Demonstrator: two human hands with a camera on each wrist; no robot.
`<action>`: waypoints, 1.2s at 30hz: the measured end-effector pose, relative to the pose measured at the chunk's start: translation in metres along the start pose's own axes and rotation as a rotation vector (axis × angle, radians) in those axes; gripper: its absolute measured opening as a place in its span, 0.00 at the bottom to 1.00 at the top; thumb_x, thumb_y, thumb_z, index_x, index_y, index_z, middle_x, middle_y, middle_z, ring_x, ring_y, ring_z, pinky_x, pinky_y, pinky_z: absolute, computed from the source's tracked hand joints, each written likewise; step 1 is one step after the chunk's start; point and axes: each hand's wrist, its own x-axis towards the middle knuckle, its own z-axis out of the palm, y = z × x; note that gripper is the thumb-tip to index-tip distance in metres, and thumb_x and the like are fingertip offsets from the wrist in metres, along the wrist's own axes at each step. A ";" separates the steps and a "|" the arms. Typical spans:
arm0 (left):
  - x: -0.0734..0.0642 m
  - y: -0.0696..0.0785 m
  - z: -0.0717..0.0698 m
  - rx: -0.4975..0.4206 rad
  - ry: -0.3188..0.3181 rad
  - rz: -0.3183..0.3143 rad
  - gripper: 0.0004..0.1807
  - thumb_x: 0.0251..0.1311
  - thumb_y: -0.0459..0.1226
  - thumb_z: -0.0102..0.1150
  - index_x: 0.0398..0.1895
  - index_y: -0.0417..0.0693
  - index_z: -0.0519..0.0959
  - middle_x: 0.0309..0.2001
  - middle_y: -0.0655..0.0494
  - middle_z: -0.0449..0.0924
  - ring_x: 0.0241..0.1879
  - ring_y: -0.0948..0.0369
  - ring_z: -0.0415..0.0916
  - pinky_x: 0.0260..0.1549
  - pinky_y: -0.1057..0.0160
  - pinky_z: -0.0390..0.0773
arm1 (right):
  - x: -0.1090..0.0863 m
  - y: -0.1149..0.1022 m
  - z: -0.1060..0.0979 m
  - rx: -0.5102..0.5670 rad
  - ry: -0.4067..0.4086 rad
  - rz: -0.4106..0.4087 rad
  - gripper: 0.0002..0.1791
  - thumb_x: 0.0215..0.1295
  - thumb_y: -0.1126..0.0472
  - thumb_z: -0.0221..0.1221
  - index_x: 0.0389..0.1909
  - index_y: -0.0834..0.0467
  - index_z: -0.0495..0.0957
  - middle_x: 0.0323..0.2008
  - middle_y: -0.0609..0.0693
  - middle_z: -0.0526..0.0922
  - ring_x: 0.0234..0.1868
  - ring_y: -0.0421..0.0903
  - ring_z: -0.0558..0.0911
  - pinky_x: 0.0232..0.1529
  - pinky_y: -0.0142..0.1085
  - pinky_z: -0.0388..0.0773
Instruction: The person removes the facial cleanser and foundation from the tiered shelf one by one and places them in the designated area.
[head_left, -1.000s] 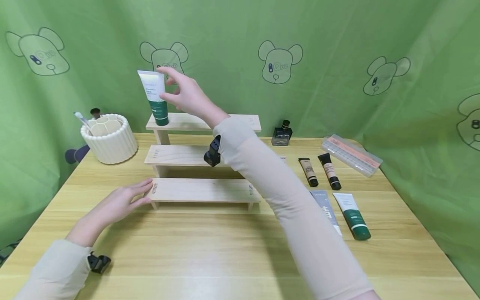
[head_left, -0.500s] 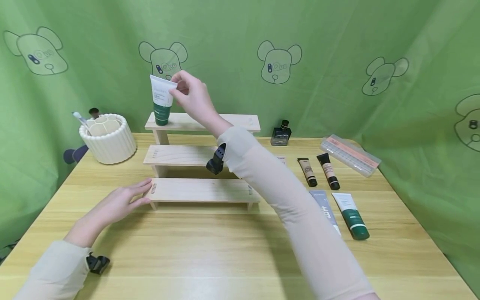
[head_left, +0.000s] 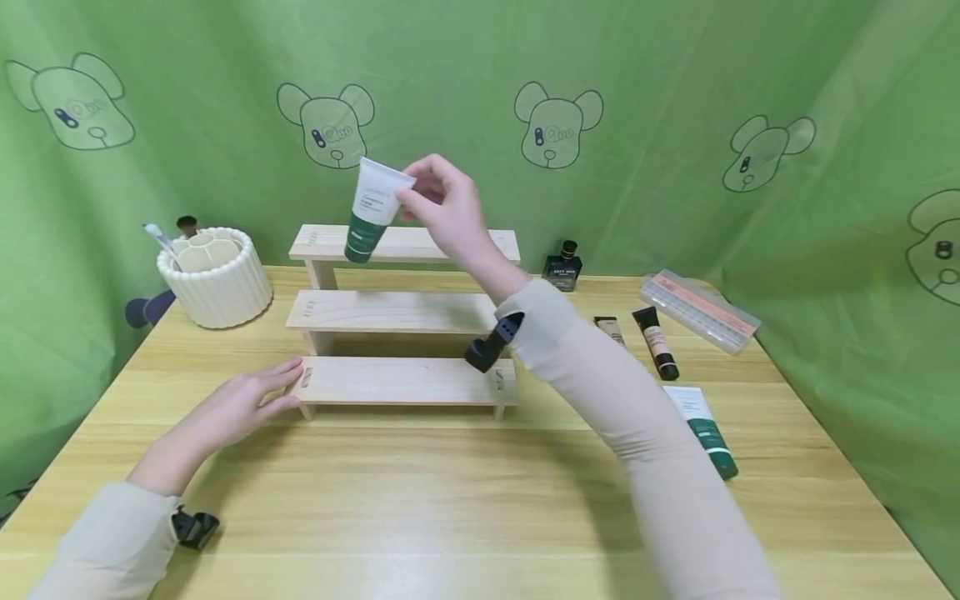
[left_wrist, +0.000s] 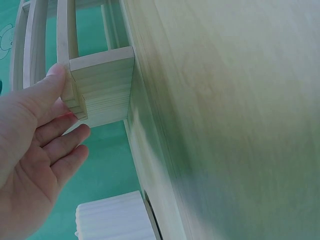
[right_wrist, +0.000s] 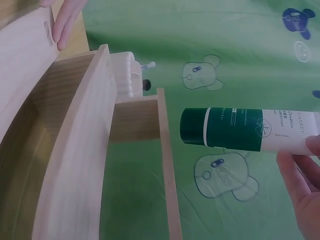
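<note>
My right hand (head_left: 453, 204) pinches the white crimped end of a white and green squeeze tube (head_left: 375, 204). The tube leans, its green cap end pointing down over the top tier of a three-tier wooden rack (head_left: 408, 379). In the right wrist view, a narrow gap separates the tube's cap (right_wrist: 192, 126) from the top shelf (right_wrist: 167, 165). At the left end of the rack's bottom shelf, my left hand (head_left: 240, 408) holds on, with thumb (left_wrist: 55, 72) and fingers (left_wrist: 70, 135) on either side of the board's corner.
Left of the rack stands a white ribbed pot (head_left: 217, 287) holding brushes. To the right are a dark bottle (head_left: 562, 267), a small black-capped tube (head_left: 656, 343), a partly covered beige tube (head_left: 609, 328), another green-white tube (head_left: 708, 433) and a clear flat case (head_left: 701, 310). A green curtain (head_left: 450, 83) hangs behind.
My right hand has taken hold of the squeeze tube at the top shelf's left end, lifted it and brought it to the right, tilting it. The left hand stays in place.
</note>
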 end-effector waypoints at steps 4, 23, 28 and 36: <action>0.000 0.000 0.000 0.002 0.002 -0.003 0.27 0.62 0.40 0.56 0.59 0.32 0.67 0.61 0.39 0.63 0.54 0.39 0.67 0.53 0.43 0.66 | -0.013 0.000 -0.025 0.027 0.017 0.006 0.08 0.58 0.75 0.57 0.38 0.67 0.72 0.37 0.60 0.79 0.37 0.52 0.80 0.38 0.40 0.81; -0.003 0.003 -0.003 -0.010 -0.006 -0.016 0.27 0.62 0.40 0.56 0.59 0.31 0.67 0.60 0.38 0.64 0.56 0.40 0.65 0.55 0.43 0.64 | -0.098 0.014 -0.136 -0.127 0.052 0.179 0.09 0.59 0.73 0.56 0.41 0.66 0.72 0.32 0.56 0.79 0.31 0.47 0.80 0.36 0.37 0.82; -0.003 0.002 -0.003 -0.013 -0.009 -0.025 0.27 0.62 0.41 0.55 0.60 0.31 0.66 0.61 0.38 0.64 0.56 0.40 0.65 0.55 0.43 0.64 | -0.120 0.025 -0.163 -0.188 0.046 0.267 0.10 0.61 0.72 0.55 0.43 0.67 0.69 0.31 0.52 0.79 0.29 0.44 0.80 0.36 0.37 0.82; -0.003 0.001 -0.003 -0.011 -0.003 -0.019 0.27 0.62 0.41 0.55 0.60 0.31 0.67 0.60 0.39 0.65 0.56 0.41 0.65 0.55 0.43 0.64 | -0.150 0.043 -0.196 -0.296 -0.070 0.479 0.17 0.63 0.70 0.54 0.49 0.75 0.64 0.34 0.58 0.79 0.28 0.43 0.81 0.36 0.40 0.82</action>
